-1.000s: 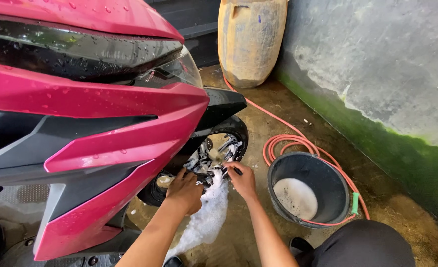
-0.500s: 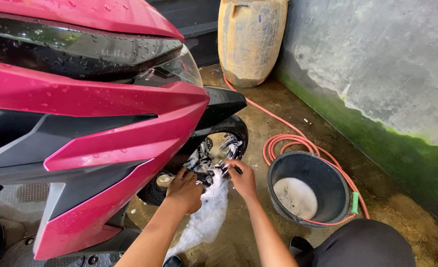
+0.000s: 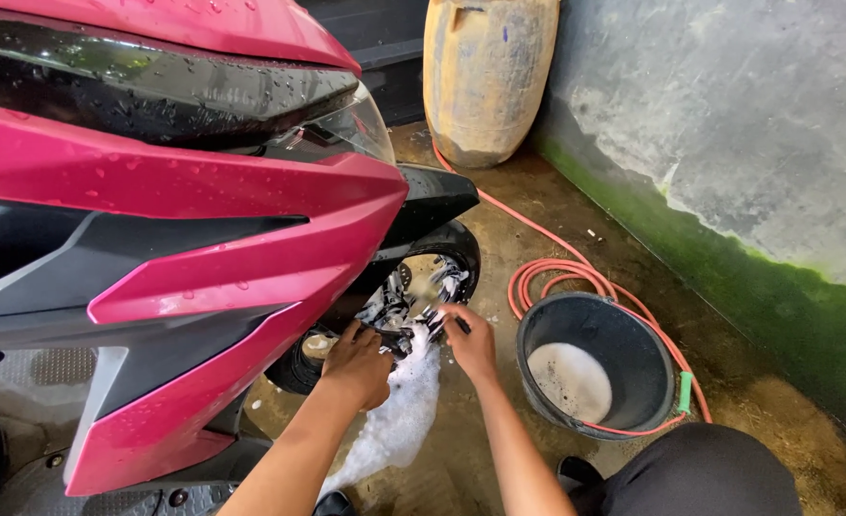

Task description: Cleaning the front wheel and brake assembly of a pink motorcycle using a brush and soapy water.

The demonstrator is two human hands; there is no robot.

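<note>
Left hand (image 3: 358, 365) presses on the soapy black front wheel (image 3: 413, 296) of the wet pink scooter (image 3: 203, 229); right hand (image 3: 471, 342) grips a small brush — work foam between spokes, just past the fingertips.

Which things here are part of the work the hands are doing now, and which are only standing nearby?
In use:
left hand on the soapy front wheel
right hand at the same wheel, holding something small and dark
foam under the hands

Only nearby:
black bucket with suds inside
red hose
tan barrel
</note>
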